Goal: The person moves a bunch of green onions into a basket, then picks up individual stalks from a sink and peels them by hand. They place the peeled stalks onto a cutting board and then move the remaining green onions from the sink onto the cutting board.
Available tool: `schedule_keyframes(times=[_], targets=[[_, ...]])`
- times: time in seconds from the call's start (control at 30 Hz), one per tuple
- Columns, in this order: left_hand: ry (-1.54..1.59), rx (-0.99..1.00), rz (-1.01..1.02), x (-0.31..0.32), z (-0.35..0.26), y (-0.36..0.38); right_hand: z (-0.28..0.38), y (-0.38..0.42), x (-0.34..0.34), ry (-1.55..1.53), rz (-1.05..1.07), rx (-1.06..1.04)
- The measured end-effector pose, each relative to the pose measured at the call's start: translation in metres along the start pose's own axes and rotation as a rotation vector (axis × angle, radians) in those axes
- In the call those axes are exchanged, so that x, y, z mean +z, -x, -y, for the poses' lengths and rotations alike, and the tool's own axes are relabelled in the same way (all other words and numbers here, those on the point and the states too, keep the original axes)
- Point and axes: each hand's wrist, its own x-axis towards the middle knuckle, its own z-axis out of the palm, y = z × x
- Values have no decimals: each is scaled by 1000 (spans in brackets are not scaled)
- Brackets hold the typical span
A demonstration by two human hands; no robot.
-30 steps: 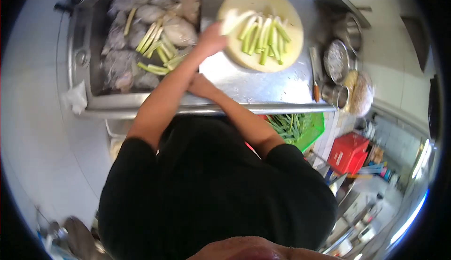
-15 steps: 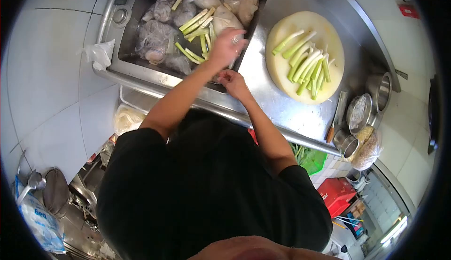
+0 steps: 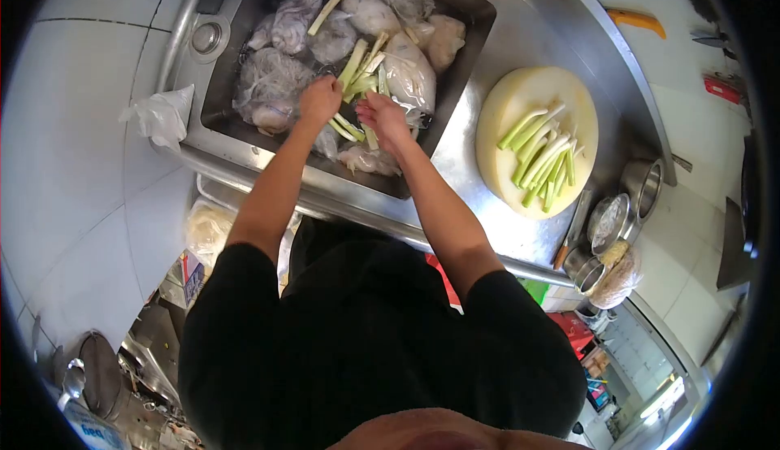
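Observation:
Over the metal sink (image 3: 475,47), my left hand (image 3: 320,100) is closed at the left side of the green stalks (image 3: 351,64); what its fingers grip is hidden. My right hand (image 3: 383,120) has curled fingers beside the lower stalks, and I cannot make out what lies between them. Plastic-wrapped pale pieces (image 3: 409,74), which look like poultry, sit in the sink around the stalks. Right of the sink, cut green and white stalks (image 3: 543,157) lie on a round cutting board (image 3: 497,108).
A knife (image 3: 574,229) lies right of the board, near metal bowls (image 3: 609,224) and a metal pot (image 3: 642,188). A white plastic bag (image 3: 166,117) hangs at the sink's left edge. The counter's front rim (image 3: 236,175) runs before my body.
My left hand has moved left across the sink to the stalks. My right hand has gone from the sink's front edge to over the stalks. The view has shifted slightly.

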Motion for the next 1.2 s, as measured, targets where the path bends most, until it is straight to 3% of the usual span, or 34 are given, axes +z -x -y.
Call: schedule_keyframes(times=[0.07,0.17,0.23,0.3,0.37,0.47,0.53,0.57,0.67,0.7,0.87,0.97,1.07,1.17,1.2], targets=[[122,-21,19,5,-2,35,-9,-34,15,-242,59,154],[280,-7,42,3,0,85,-10,-51,33,-189,45,261],[331,-30,40,-4,7,99,-4,-55,32,-140,66,185],[447,17,129,-11,19,98,-2,-52,34,-111,118,163],[533,76,209,-18,22,91,6,-40,44,-244,37,177],[926,-8,461,-8,37,75,6,-27,46,-263,9,189],[659,302,229,-17,25,77,12,-10,44,-297,39,218],[522,450,107,-21,18,77,3,-15,34,-156,92,187],[281,409,-37,-40,-5,85,22,34,39,47,290,290],[223,402,-15,-41,-4,84,2,19,17,-23,320,309],[-6,361,-39,-61,14,66,17,54,-8,166,276,329],[-12,537,-167,-67,51,39,19,67,-32,272,365,332],[-106,486,-135,-83,90,10,31,95,-39,337,339,314],[-135,173,-163,-105,98,4,26,108,-45,330,293,249],[-238,234,-271,-92,97,7,25,111,-43,304,268,223]])
